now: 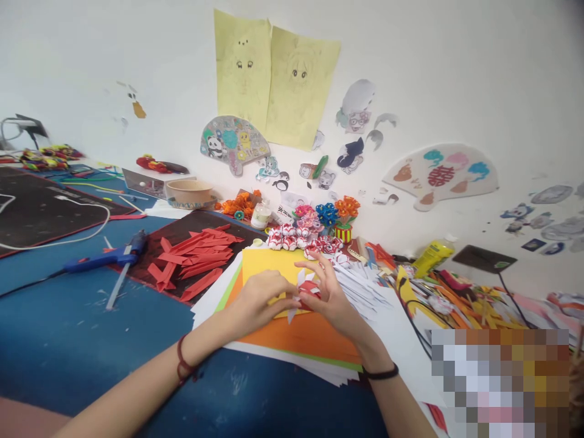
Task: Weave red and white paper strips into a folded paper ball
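Note:
Between my two hands is a small red and white folded paper piece (308,285), with white strip ends sticking out. My left hand (262,297) pinches it from the left side, thumb and fingertips together. My right hand (333,298) holds its right side between thumb and fingers, the other fingers raised. Both hands are above a stack of yellow and orange paper sheets (305,331). Just behind sit several finished red and white folded paper balls (288,238). White paper strips (360,289) lie to the right of my right hand.
Red folded strips (196,258) are piled on a dark mat at left, beside a blue glue gun (104,258) with its cord. A tan bowl (189,193), paper flowers (347,210) and a yellow bottle (433,255) stand along the wall. Loose paper clutters the right side.

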A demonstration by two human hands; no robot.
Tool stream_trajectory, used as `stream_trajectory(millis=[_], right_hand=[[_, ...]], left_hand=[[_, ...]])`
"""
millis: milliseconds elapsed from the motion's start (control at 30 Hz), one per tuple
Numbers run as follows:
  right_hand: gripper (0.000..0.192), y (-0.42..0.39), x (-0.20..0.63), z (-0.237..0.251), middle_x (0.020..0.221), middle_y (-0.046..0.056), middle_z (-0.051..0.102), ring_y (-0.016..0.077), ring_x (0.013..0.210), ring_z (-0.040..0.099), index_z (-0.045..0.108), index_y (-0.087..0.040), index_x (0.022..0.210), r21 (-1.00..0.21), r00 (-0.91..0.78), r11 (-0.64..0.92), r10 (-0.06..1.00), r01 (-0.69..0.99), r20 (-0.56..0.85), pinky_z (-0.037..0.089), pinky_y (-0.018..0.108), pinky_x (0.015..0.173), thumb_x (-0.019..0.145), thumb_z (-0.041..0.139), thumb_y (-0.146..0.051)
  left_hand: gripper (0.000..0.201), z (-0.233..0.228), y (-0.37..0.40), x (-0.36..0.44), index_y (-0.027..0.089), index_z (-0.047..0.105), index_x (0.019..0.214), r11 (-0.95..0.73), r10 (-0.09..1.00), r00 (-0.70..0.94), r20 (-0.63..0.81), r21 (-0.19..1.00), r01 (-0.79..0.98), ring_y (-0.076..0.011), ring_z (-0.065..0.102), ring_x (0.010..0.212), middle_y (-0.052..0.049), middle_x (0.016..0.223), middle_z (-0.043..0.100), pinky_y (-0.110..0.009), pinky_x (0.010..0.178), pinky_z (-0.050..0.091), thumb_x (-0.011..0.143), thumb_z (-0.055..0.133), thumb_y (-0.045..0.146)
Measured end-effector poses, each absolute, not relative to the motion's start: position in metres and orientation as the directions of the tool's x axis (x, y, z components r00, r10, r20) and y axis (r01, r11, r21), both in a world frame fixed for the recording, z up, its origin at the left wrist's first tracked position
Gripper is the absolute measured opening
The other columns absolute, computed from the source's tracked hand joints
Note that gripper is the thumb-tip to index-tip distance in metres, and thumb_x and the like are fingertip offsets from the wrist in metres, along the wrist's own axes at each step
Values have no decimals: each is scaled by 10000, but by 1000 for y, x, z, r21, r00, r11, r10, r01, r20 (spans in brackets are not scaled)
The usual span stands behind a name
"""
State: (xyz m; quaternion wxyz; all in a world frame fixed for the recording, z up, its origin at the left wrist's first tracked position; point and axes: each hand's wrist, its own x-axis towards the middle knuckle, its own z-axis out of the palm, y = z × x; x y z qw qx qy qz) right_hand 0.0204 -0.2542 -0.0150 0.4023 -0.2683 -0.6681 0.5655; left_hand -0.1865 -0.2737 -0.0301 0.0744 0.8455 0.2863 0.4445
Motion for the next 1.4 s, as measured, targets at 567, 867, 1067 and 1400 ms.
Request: stream_trajectory(millis=[567, 867, 1067, 1400], right_hand=[[751, -246, 12, -26, 1256, 96, 536, 234, 1091, 607, 390, -279, 1345, -986, -429, 159, 888, -54, 166, 510, 427, 943, 737, 791, -462], [806, -247, 9, -27, 1081, 63, 684, 230, 1083, 646, 338, -301, 1398, -971, -447, 111, 872, -211, 197, 575, 360, 834, 749, 815, -306], [1003, -248, 14, -21, 1173, 104, 696, 247, 1124, 651, 162, -307, 1528, -976, -458, 74, 874, -205, 162, 548, 438, 924, 760, 808, -313], [1060, -253, 14, -15, 903, 9, 730, 196, 910, 677, 44, -254, 1576, -983, -489, 143, 853, -116, 182, 540, 453, 917, 801, 755, -392]], left_hand=[[151, -31, -266, -191, 167, 672, 1045, -884, 319, 365, 875, 136, 446, -147, 604, 795, -73, 933, 703, -251, 689, 469, 957, 553, 135], [161, -33, -265, -192, 169, 673, 1063, -888, 239, 390, 889, 38, 458, -147, 631, 777, -73, 918, 717, -256, 670, 479, 957, 555, 141], [154, -36, -263, -191, 171, 673, 1062, -874, 262, 398, 879, 41, 484, -154, 622, 779, -73, 915, 717, -265, 670, 468, 946, 576, 143], [158, -37, -264, -189, 164, 679, 1038, -874, 308, 448, 840, 63, 482, -152, 600, 764, -85, 917, 714, -263, 658, 453, 963, 540, 164]])
